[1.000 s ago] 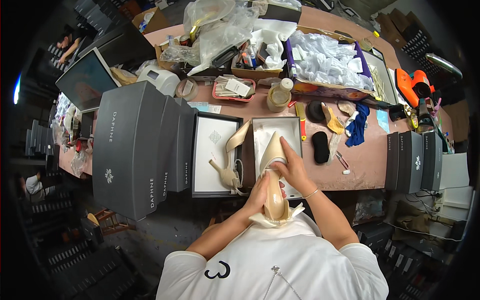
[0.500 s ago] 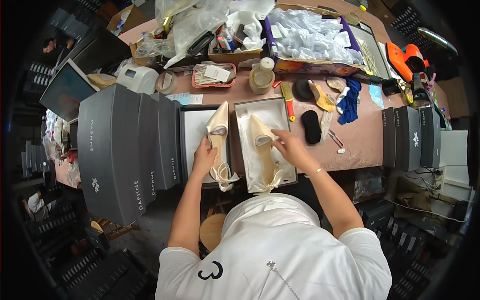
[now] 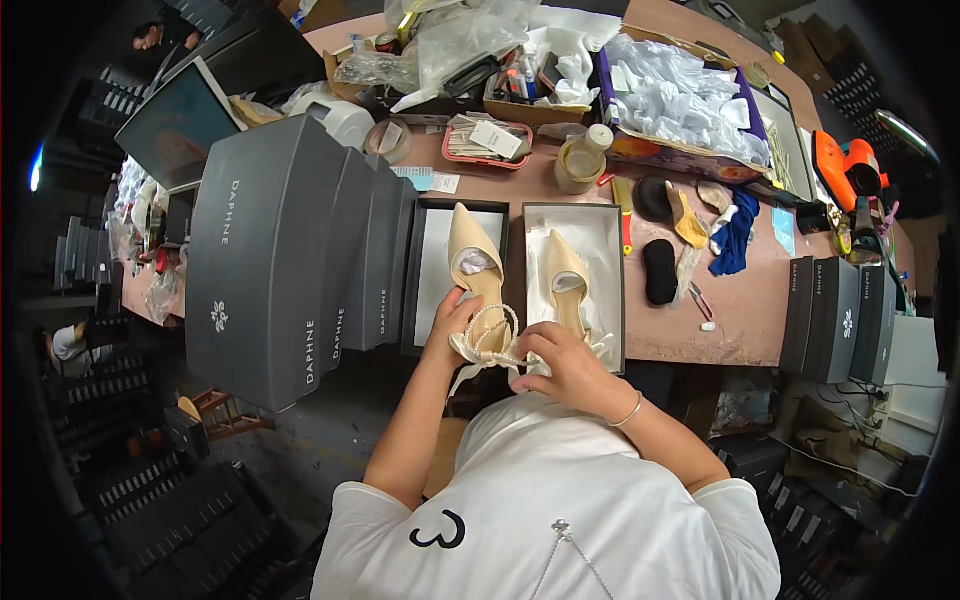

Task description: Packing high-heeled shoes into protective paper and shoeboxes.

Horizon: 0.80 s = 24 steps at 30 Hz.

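Note:
My left hand (image 3: 455,322) is closed round the side of a cream pointed shoe (image 3: 476,240), lifted over an open dark grey box part (image 3: 432,235) with a pale inside. Stuffing paper fills its toe. At the heel end, the fingers of my right hand (image 3: 570,368) are pinched on the ribbon strap (image 3: 500,358), beside a beaded loop (image 3: 492,320). A matching cream shoe (image 3: 566,275) lies toe-away in the open shoebox (image 3: 618,270) lined with white paper; my right hand hides part of its heel end.
Stacked grey shoeboxes (image 3: 265,260) rise at the left, more boxes (image 3: 835,315) at the right. Behind are a pink basket (image 3: 487,140), a glue jar (image 3: 582,160) and a carton of white paper (image 3: 690,100). A brush (image 3: 625,215), black pad (image 3: 660,272) and blue cloth (image 3: 735,235) lie rightward.
My right hand has left the shoe in the right box and come down-left to the other shoe's strap. My left hand has drawn its shoe nearer. The view has shifted.

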{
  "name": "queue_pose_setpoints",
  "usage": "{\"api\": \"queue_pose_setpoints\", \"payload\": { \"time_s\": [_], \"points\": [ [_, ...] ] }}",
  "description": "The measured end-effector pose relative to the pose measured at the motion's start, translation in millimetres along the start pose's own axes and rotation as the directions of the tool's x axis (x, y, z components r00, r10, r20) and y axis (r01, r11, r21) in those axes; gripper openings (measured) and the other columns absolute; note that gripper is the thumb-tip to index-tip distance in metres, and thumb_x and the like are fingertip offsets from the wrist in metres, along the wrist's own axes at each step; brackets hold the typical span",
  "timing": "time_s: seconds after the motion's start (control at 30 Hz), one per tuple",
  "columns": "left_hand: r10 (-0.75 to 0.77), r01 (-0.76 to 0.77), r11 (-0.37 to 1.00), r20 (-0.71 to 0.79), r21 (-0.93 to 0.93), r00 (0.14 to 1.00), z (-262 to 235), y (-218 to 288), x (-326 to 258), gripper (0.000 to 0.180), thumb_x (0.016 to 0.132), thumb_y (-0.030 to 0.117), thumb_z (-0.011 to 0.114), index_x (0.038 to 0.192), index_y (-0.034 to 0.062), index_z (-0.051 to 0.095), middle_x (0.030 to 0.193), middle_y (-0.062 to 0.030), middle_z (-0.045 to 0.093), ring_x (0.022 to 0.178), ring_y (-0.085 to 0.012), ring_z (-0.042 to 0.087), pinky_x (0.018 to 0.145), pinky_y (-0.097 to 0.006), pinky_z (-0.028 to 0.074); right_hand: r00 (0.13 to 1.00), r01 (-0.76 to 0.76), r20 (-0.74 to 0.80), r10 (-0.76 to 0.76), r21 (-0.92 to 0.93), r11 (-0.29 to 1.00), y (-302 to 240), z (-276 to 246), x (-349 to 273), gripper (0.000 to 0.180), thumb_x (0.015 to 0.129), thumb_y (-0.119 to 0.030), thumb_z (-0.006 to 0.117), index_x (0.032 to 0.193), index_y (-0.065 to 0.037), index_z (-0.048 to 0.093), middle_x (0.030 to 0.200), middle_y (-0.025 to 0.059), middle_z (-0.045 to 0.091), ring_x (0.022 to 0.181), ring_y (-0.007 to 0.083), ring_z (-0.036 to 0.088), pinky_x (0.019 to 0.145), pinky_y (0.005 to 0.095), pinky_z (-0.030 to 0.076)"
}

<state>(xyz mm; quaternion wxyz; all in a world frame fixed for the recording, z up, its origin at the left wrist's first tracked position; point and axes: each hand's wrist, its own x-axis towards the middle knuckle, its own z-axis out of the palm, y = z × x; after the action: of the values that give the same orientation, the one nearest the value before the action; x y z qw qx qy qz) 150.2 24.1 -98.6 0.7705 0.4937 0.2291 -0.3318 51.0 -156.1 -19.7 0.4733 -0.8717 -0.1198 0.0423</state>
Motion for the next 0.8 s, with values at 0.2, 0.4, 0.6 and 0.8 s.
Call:
{"api": "queue_pose_setpoints", "payload": {
  "time_s": [0.2, 0.4, 0.6, 0.8],
  "points": [
    [-0.043, 0.043, 0.998, -0.005, -0.054, 0.999, -57.2, -54.3, 34.4, 0.044, 0.091, 0.016, 0.06, 0.129, 0.0035, 0.042, 0.105, -0.0129, 0.06, 0.091, -0.0225, 0.064, 0.075, -0.035, 0.055, 0.998, 0.053, -0.01, -0.056, -0.216, 0.975, 38.8, 41.6, 2.3, 0.029, 0.077, -0.019, 0.072, 0.102, -0.008, 0.061, 0.105, 0.0097, 0.06, 0.097, 0.0283, 0.057, 0.085, 0.0384, 0.041],
    [0.53, -0.381, 0.563, 0.034, 0.733, 0.847, -75.2, -29.6, -11.3, 0.034, 0.095, 0.027, 0.057, 0.117, 0.0014, 0.059, 0.116, -0.0146, 0.057, 0.111, -0.0264, 0.054, 0.09, -0.036, 0.045, 0.998, -0.049, 0.036, 0.055, -0.148, 0.988, 45.0, 52.2, -4.0, 0.03, 0.077, -0.018, 0.071, 0.103, -0.008, 0.061, 0.1, 0.0085, 0.06, 0.095, 0.0279, 0.057, 0.083, 0.0381, 0.041],
    [0.323, -0.475, -0.032, 0.458, 0.88, 0.828, -53.1, 3.5, -28.8, 0.027, 0.087, 0.026, 0.062, 0.092, 0.0008, 0.071, 0.108, -0.013, 0.059, 0.106, -0.031, 0.052, 0.094, -0.038, 0.041, 0.997, -0.042, 0.055, 0.052, -0.168, 0.985, 48.1, 53.5, 4.9, 0.025, 0.079, -0.016, 0.068, 0.101, -0.007, 0.061, 0.096, 0.0092, 0.061, 0.09, 0.0289, 0.059, 0.076, 0.0408, 0.046],
    [-0.213, -0.304, -0.12, 0.275, 0.945, 0.938, -40.4, 24.8, 6.4, 0.026, 0.081, 0.026, 0.067, 0.083, 0.0006, 0.07, 0.105, -0.0143, 0.061, 0.106, -0.0316, 0.052, 0.092, -0.039, 0.042, 0.999, 0.015, 0.037, -0.009, -0.169, 0.985, 56.4, 63.4, 13.6, 0.013, 0.083, -0.016, 0.064, 0.089, -0.005, 0.064, 0.088, 0.0103, 0.062, 0.085, 0.03, 0.06, 0.071, 0.042, 0.047]
  ]
}}
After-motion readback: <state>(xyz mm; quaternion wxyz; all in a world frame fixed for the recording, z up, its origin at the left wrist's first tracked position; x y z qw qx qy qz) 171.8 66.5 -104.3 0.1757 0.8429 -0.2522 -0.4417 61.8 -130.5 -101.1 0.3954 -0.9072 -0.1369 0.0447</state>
